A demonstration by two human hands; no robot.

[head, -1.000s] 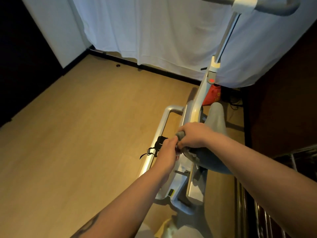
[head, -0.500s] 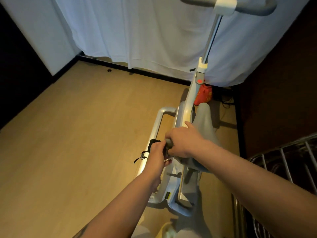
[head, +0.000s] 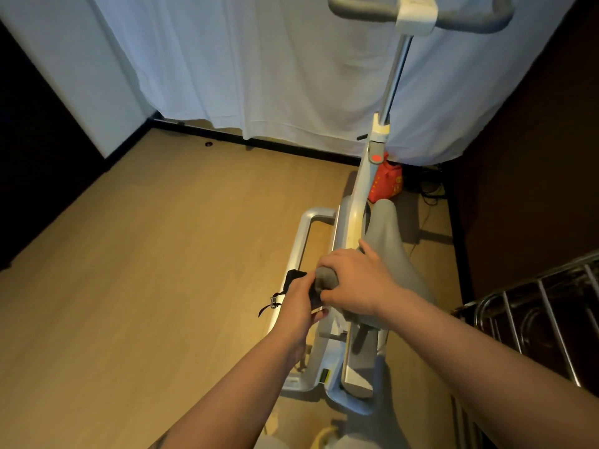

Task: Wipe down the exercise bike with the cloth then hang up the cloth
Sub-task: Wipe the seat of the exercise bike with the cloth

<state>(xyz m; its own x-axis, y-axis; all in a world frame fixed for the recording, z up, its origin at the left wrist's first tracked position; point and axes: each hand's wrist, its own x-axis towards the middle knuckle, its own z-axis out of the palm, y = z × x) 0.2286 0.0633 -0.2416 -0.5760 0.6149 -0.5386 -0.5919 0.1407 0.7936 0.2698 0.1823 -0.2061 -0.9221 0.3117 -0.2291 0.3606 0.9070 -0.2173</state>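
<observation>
Grey cloth (head: 325, 277) bunched at saddle (head: 393, 251) edge, pinched between left hand (head: 299, 306) and right hand (head: 353, 283), both hands' fingers curled round it.

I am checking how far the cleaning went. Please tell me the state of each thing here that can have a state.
cloth: bunched, gripped by both hands beside the saddle, not hung up.
left hand: fingers curled on the cloth.
right hand: curled over the cloth.
exercise bike: upright on the floor.
saddle: bare, partly under the right hand.
pedal strap: hanging loose.
curtain: drawn, reaching the floor.
</observation>
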